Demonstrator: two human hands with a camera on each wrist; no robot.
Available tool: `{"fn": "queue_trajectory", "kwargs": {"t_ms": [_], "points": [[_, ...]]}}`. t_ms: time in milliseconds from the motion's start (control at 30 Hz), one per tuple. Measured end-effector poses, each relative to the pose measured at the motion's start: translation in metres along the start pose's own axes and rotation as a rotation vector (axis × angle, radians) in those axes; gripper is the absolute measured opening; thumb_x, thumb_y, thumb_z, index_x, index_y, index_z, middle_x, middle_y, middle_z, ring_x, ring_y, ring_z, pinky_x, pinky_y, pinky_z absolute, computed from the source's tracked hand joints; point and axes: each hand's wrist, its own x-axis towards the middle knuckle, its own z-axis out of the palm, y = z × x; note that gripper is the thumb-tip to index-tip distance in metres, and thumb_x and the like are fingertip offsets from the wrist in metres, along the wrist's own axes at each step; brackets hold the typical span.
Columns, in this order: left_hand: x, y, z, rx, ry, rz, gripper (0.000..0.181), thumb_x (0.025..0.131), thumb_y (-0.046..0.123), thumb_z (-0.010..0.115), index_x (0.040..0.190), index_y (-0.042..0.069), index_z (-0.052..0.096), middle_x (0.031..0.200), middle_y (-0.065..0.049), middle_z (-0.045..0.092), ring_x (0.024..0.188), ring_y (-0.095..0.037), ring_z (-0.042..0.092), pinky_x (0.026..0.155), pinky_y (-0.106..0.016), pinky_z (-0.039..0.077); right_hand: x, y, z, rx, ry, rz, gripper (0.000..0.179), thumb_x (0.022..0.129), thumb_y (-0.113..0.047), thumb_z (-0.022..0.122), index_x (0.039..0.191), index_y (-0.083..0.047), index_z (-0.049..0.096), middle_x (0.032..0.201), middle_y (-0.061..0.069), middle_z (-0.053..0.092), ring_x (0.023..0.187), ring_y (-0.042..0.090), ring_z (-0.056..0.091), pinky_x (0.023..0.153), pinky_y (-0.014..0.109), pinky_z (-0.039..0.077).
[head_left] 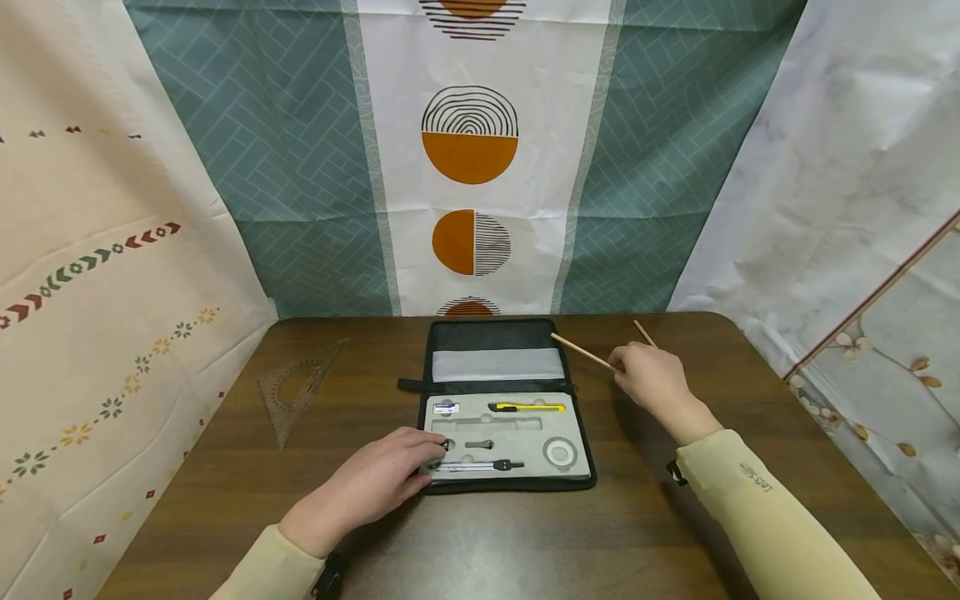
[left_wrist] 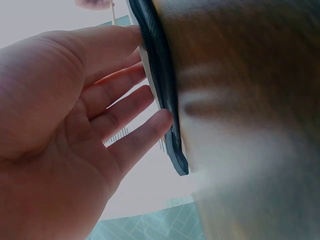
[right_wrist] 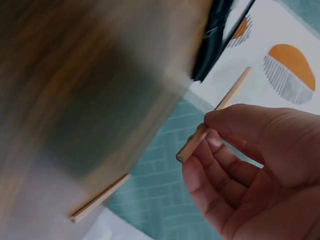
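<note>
An unzipped black case [head_left: 487, 336] lies spread on the table. My left hand [head_left: 378, 475] rests at the left edge of its pale tray, fingers loosely extended; in the left wrist view the fingertips touch the zippered rim [left_wrist: 159, 75]. By those fingers lie a compass [head_left: 480, 465] and a small grey piece [head_left: 478, 444]. To the right of the case, my right hand [head_left: 652, 379] pinches a plain wooden pencil [right_wrist: 235, 89] between thumb and fingers, above the table. Beyond that hand, a second wooden pencil [right_wrist: 100, 199] lies on the table.
The tray also holds a yellow utility knife [head_left: 528, 407], an eraser [head_left: 446, 408] and a white ring-shaped item [head_left: 560, 452], plus a long vacant recess. A clear set square [head_left: 288, 412] lies on the wooden table [head_left: 480, 550] at the left. Patterned cloths hang behind and beside the table.
</note>
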Motion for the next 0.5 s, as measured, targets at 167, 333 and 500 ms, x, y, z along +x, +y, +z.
{"fn": "queue_trajectory", "kwargs": {"t_ms": [167, 333, 500], "points": [[0.0, 0.0, 0.001, -0.003, -0.005, -0.002, 0.033, 0.099, 0.01, 0.085, 0.131, 0.008, 0.078, 0.144, -0.005, 0.071, 0.131, -0.024, 0.066, 0.104, -0.045, 0.06, 0.001, -0.016, -0.004, -0.007, 0.009, -0.028, 0.011, 0.092, -0.003, 0.083, 0.102, -0.009, 0.084, 0.09, 0.005, 0.073, 0.082, 0.029, 0.072, 0.068, 0.057, 0.06], [0.001, -0.001, 0.002, -0.005, -0.012, -0.008, 0.033, 0.1, 0.011, 0.085, 0.132, 0.009, 0.078, 0.145, -0.005, 0.071, 0.132, -0.024, 0.066, 0.104, -0.044, 0.06, 0.001, -0.028, -0.006, 0.006, 0.021, -0.057, 0.012, 0.091, -0.003, 0.085, 0.101, -0.011, 0.085, 0.091, 0.004, 0.076, 0.081, 0.028, 0.073, 0.067, 0.054, 0.059], [0.002, 0.0, 0.002, 0.0, -0.011, -0.007, 0.033, 0.1, 0.011, 0.085, 0.132, 0.009, 0.078, 0.145, -0.005, 0.07, 0.132, -0.023, 0.066, 0.105, -0.044, 0.059, 0.002, -0.039, -0.005, 0.035, 0.011, -0.08, 0.014, 0.092, -0.003, 0.085, 0.102, -0.012, 0.086, 0.092, 0.003, 0.077, 0.081, 0.025, 0.073, 0.067, 0.049, 0.06]]}}
